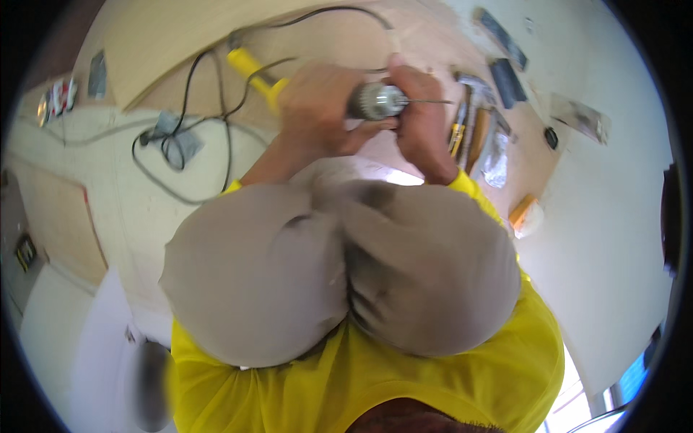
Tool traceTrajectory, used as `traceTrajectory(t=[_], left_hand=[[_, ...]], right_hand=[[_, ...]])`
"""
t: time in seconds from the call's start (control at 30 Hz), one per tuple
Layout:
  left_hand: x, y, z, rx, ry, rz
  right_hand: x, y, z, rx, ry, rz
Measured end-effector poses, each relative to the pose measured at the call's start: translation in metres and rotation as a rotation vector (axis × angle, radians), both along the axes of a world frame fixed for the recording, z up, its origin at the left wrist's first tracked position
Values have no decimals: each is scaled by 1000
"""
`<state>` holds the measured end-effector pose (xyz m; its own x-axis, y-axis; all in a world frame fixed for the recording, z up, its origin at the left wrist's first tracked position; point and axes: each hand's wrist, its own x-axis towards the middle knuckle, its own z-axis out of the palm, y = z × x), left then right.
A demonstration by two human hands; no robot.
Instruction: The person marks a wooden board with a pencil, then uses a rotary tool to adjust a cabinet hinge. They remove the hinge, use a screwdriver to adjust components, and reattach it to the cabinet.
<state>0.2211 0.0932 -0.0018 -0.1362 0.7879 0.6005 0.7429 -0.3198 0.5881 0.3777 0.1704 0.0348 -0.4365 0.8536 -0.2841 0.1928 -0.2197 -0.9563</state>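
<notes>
The left hand (317, 105) is wrapped around the body of a drill (369, 101) in the upper middle of the frame, and the right hand (422, 119) is curled just beside its metal chuck; whether its fingers pinch anything, I cannot tell. At the far upper left lies a small red-and-white item (59, 97), then a flat grey piece (97, 74) near the edge of a pale board (170, 47). Further right, a black cord (229, 148) loops over a grey square (184, 144) and reaches the drill's yellow handle (253, 68), which slants out behind the left hand. Below the hands, two bent knees in grey-brown trousers (260, 278) fill the middle of the frame. The thin bit (429, 101) points right, across the front of the right hand. Beyond it, a hammer (473, 83) and a yellow-and-black tool (457, 133) lie side by side, with crinkled clear plastic (496, 162) next to them. Two dark strips (508, 83) lie above, an orange-and-white object (527, 215) below, and a small black round piece (551, 137) farther right.
</notes>
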Motion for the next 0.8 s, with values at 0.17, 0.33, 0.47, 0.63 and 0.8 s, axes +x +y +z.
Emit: traceTrajectory(t=[0.17,0.33,0.47,0.63,0.8], left_hand=[[2,9,12,-162,-99,-41],[-7,25,45,-588,-309,-193],[-11,30,40,-713,-433,-228],[-10,25,63,-711,-548,-321],[-11,25,59,-659,-602,-322]], right_hand=[[7,29,11,-147,-61,75],[0,27,7,-54,109,-103],[-9,21,5,33,203,-303],[-24,23,2,195,259,-395],[-18,42,-23,409,406,-440]])
